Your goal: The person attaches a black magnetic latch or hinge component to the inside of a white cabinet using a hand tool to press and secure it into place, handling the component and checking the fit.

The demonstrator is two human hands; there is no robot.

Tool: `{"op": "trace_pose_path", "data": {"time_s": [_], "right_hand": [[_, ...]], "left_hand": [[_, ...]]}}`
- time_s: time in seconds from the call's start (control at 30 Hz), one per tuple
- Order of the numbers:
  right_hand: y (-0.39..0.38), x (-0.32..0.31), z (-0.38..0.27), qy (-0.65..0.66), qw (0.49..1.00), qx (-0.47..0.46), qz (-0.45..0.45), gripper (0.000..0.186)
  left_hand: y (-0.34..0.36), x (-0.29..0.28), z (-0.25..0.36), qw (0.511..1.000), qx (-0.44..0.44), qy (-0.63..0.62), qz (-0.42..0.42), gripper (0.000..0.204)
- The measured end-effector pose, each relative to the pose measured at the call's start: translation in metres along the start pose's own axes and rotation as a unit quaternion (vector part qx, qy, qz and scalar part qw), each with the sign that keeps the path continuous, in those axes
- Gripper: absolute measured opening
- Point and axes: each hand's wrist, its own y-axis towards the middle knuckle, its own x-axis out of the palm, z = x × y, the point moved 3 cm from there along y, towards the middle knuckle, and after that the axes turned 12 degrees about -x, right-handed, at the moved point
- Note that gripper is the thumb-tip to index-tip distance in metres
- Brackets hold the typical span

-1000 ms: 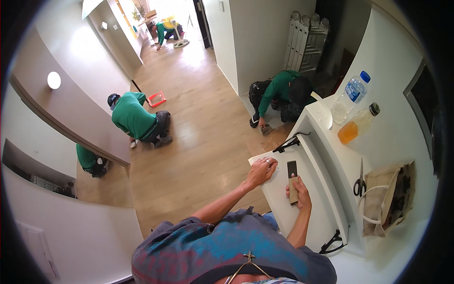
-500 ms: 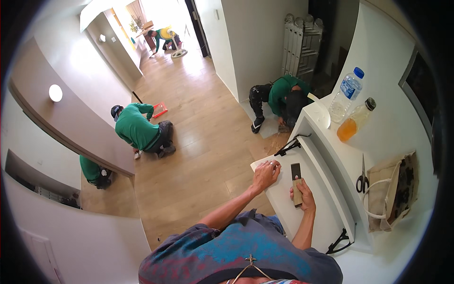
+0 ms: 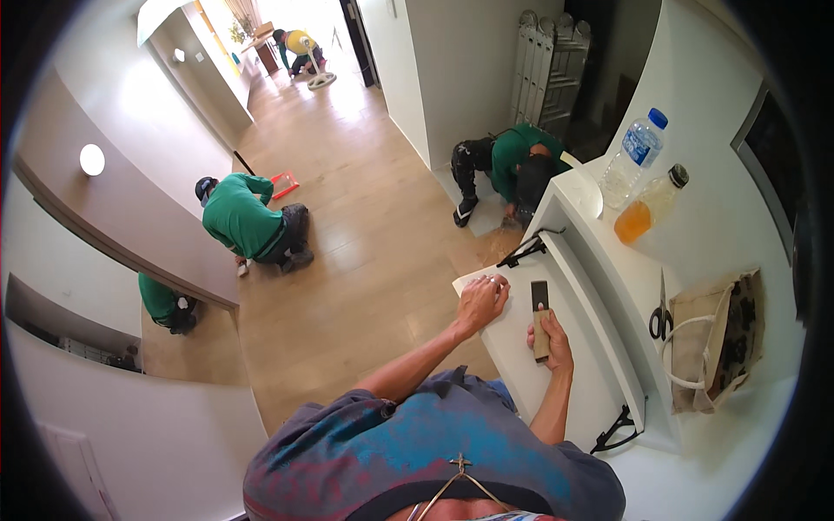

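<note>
My left hand [image 3: 483,304], a ring on one finger, rests on the far corner of a hinged white panel [image 3: 547,391], its fingers loosely bent on the surface. My right hand [image 3: 556,343] grips a long narrow block [image 3: 539,295], dark at the top and tan below, above that same panel. Black hinge arms [image 3: 526,252] join the panel to a white cabinet [image 3: 682,260]. Scissors [image 3: 660,321] and a canvas bag [image 3: 704,365] lie beside it on the right.
A water bottle [image 3: 634,156] and an orange-drink bottle [image 3: 645,208] stand on the cabinet. Co-workers crouch at left [image 3: 248,217], right [image 3: 512,165] and far back [image 3: 297,52]. A red dustpan [image 3: 284,184] and folded ladder [image 3: 547,69] are in the hallway.
The view has shifted slightly. The right-hand co-worker has bent lower, with a hand drawn in toward the cabinet's base. My hands keep about the same places on the panel.
</note>
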Motion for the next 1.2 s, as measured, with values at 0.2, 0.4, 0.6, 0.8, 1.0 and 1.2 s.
{"op": "trace_pose_path", "data": {"time_s": [0.2, 0.4, 0.6, 0.8, 1.0, 1.2], "right_hand": [[-0.001, 0.010, -0.006, 0.016, 1.000, 0.017, 0.004, 0.034], [0.001, 0.006, 0.002, 0.026, 1.000, -0.014, 0.001, 0.033], [-0.002, 0.007, -0.001, 0.030, 0.999, 0.020, 0.013, 0.031], [0.002, 0.002, 0.001, 0.034, 0.999, 0.005, 0.005, 0.031], [0.004, 0.010, -0.005, -0.023, 0.999, 0.043, 0.005, 0.034], [0.007, 0.001, 0.005, 0.019, 1.000, 0.002, 0.020, 0.038]], "left_hand": [[0.003, -0.004, 0.002, 0.999, 0.026, -0.017, 0.032, 0.016], [0.009, -0.006, 0.001, 0.999, 0.020, -0.013, 0.036, 0.017], [0.004, 0.000, -0.002, 1.000, 0.008, -0.005, 0.019, 0.016], [0.009, -0.002, 0.001, 0.999, 0.015, -0.027, 0.025, 0.014], [0.013, -0.001, -0.004, 1.000, 0.014, 0.008, 0.018, 0.014], [0.014, -0.003, -0.005, 1.000, 0.004, -0.003, 0.003, 0.012]]}}
